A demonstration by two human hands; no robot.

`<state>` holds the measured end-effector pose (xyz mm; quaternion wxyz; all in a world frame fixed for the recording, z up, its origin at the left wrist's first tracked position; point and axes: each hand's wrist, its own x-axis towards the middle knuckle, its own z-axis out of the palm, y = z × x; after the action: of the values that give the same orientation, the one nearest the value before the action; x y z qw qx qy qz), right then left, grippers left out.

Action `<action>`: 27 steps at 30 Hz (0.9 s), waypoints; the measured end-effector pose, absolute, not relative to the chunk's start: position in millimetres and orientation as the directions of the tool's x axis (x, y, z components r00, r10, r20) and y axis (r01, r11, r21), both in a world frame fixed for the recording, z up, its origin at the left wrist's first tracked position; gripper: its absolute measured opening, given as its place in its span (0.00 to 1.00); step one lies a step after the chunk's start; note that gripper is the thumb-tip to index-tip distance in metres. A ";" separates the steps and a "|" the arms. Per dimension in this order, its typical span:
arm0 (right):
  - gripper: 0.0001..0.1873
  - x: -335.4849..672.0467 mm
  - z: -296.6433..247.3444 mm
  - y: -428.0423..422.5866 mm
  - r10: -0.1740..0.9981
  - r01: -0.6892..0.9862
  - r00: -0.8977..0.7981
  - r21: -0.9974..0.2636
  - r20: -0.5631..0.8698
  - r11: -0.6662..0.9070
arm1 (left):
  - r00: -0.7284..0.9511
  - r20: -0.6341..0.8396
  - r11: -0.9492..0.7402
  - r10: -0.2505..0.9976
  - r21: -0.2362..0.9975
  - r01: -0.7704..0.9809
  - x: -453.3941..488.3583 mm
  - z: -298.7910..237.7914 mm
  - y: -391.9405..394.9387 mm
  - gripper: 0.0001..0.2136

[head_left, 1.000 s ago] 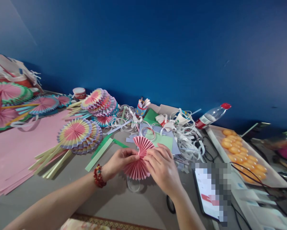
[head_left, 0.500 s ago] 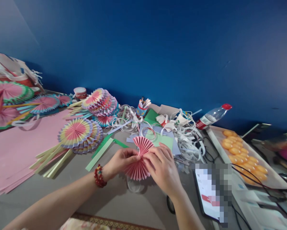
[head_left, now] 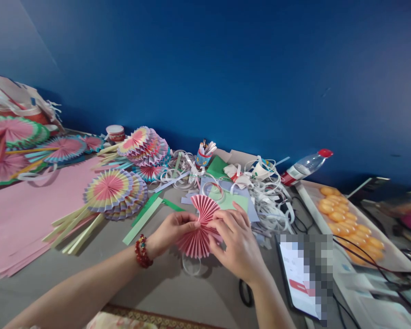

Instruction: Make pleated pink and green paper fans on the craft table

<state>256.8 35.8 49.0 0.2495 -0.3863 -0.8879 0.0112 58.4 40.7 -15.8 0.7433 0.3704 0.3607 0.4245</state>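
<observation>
Between my two hands is a pink pleated paper fan (head_left: 195,243), its folds spread out above and below a pinched middle. My left hand (head_left: 173,232) grips the fan near its centre between thumb and fingers. At the fan's right side, my right hand (head_left: 235,240) has its thumb and bent fingers on the pleats; some fingertips are hidden behind the paper. A clear ring of tape or ribbon (head_left: 191,273) lies on the table just below the fan. Finished round fans (head_left: 109,192) in pink, yellow and lilac lie to the left with pale yellow paper handles.
Pink sheets (head_left: 16,219) cover the left of the table (head_left: 157,297). White paper strips (head_left: 270,201) are heaped behind my right hand, near a pen cup (head_left: 203,157). A phone (head_left: 299,278), a leaning bottle (head_left: 306,167) and a box of orange balls (head_left: 311,205) stand right.
My right hand has shifted slightly right and its thumb has drawn away from the fan's lower pleats a little. My left hand stays in place on the fan.
</observation>
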 end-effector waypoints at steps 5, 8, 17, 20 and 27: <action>0.04 254.5 46.4 37.4 0.685 0.700 -0.562 -0.175 0.463 0.693 | 0.393 -0.207 0.352 0.896 0.870 -0.345 58.7 -16.0 41.3 0.14; 0.02 252.7 45.4 37.4 0.681 0.703 -0.564 -0.161 0.467 0.693 | 0.396 -0.202 0.350 0.896 0.870 -0.348 59.9 -16.1 40.4 0.14; 0.04 248.2 38.0 36.2 0.643 0.709 -0.560 -0.098 0.522 0.698 | 0.392 -0.216 0.356 0.894 0.874 -0.330 62.0 -16.6 38.4 0.15; 0.05 247.9 35.6 36.7 0.597 0.689 -0.574 -0.064 0.560 0.722 | 0.395 -0.208 0.350 0.895 0.876 -0.331 61.2 -12.1 38.0 0.15; 0.06 248.5 36.1 39.7 0.584 0.665 -0.600 -0.064 0.547 0.744 | 0.375 -0.195 0.285 0.906 0.937 -0.201 58.8 -10.6 39.5 0.17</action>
<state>248.5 39.7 36.1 0.2782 -0.3503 -0.8914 -0.0732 58.8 39.5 -10.6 0.6982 0.4473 0.3939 0.3966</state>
